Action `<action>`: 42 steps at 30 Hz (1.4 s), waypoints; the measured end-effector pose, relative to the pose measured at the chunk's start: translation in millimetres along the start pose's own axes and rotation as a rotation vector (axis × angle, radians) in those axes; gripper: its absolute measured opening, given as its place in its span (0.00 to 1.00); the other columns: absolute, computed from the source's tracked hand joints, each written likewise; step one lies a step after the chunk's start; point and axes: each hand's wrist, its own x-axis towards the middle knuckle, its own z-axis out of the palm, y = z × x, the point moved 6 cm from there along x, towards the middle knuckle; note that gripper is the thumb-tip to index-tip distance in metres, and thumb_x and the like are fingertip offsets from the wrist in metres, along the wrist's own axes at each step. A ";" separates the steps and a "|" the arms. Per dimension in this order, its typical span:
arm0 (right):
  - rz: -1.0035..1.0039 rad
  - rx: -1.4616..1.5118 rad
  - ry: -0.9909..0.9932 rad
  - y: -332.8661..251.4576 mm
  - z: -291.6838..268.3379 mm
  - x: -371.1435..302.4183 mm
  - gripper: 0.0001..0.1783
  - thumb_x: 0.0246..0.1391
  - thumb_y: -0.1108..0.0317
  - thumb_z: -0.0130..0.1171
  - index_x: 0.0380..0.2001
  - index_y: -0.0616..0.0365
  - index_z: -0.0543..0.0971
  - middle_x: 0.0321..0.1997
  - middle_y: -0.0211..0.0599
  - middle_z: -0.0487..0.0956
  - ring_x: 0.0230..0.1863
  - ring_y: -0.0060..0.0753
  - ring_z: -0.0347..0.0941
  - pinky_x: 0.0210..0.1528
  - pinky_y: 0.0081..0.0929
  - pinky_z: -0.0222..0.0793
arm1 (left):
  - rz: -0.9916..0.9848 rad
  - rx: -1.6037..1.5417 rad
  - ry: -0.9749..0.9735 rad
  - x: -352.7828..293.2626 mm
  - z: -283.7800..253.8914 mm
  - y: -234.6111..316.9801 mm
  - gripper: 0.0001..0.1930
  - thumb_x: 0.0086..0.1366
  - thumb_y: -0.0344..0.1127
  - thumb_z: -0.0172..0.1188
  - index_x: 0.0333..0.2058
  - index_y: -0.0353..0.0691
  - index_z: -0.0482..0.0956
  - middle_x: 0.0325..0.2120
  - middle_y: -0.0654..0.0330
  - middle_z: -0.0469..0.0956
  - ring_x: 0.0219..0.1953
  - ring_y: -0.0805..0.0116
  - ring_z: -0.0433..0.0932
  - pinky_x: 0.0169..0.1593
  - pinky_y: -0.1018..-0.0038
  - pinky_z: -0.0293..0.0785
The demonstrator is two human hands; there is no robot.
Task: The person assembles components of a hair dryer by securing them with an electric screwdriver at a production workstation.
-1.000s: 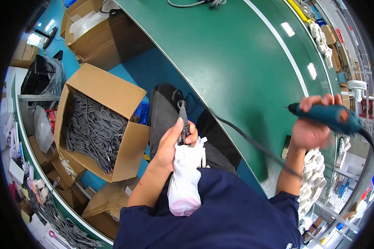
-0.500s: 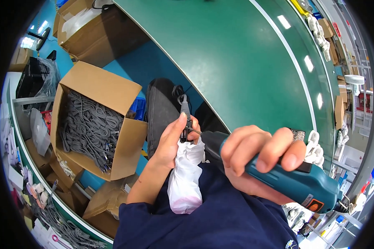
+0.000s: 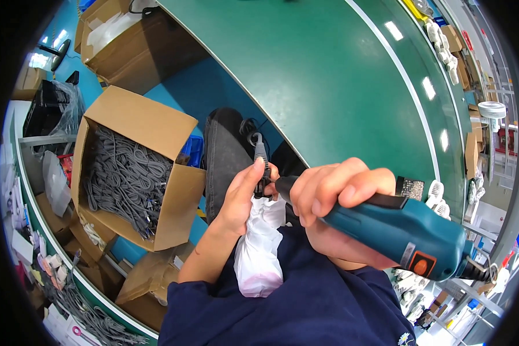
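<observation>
Here I see left fingers [image 3: 250, 177] pinching black cord fitting [image 3: 261, 188] beyond white bag [image 3: 259, 251]; right fingers [image 3: 327, 187] wrapped round teal screwdriver [image 3: 395, 230], right of bag.

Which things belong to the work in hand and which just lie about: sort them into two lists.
Likely the job's: driver, in the right hand; cord end, in the left hand; white wrap, below the cord end.

Apparently lying about: open box with grey cords inside; blue bin beside it; white parts at right.
</observation>
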 end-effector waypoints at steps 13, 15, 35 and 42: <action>0.065 0.044 0.142 2.6 -2.8 -1.1 0.38 0.45 0.31 0.50 0.36 0.61 0.67 0.27 0.40 0.69 0.17 0.30 0.65 0.19 0.27 0.63 | 0.005 0.043 0.032 -3.5 3.4 1.0 0.20 0.70 0.52 0.46 0.33 0.39 0.73 0.21 0.66 0.68 0.25 0.78 0.69 0.30 0.82 0.66; 0.042 0.011 0.147 1.8 -3.7 -0.2 0.45 0.43 0.22 0.48 0.36 0.60 0.66 0.26 0.38 0.69 0.16 0.28 0.65 0.16 0.26 0.62 | 0.003 0.039 0.036 -2.5 2.9 0.9 0.20 0.70 0.52 0.46 0.33 0.39 0.73 0.21 0.66 0.68 0.25 0.78 0.69 0.30 0.82 0.66; 0.024 0.032 0.143 -8.0 3.0 -12.3 0.15 0.55 0.63 0.59 0.38 0.63 0.71 0.29 0.46 0.73 0.20 0.37 0.69 0.26 0.35 0.67 | 0.053 0.143 0.037 -8.2 6.3 3.5 0.21 0.71 0.51 0.45 0.32 0.38 0.73 0.21 0.66 0.68 0.25 0.78 0.68 0.30 0.82 0.64; 0.039 0.068 0.262 1.4 -7.1 -2.8 0.50 0.41 0.18 0.44 0.37 0.63 0.69 0.24 0.40 0.68 0.15 0.31 0.64 0.16 0.28 0.59 | 0.030 0.098 0.056 -4.9 4.7 0.1 0.21 0.71 0.50 0.44 0.33 0.37 0.73 0.21 0.66 0.69 0.24 0.78 0.69 0.29 0.82 0.65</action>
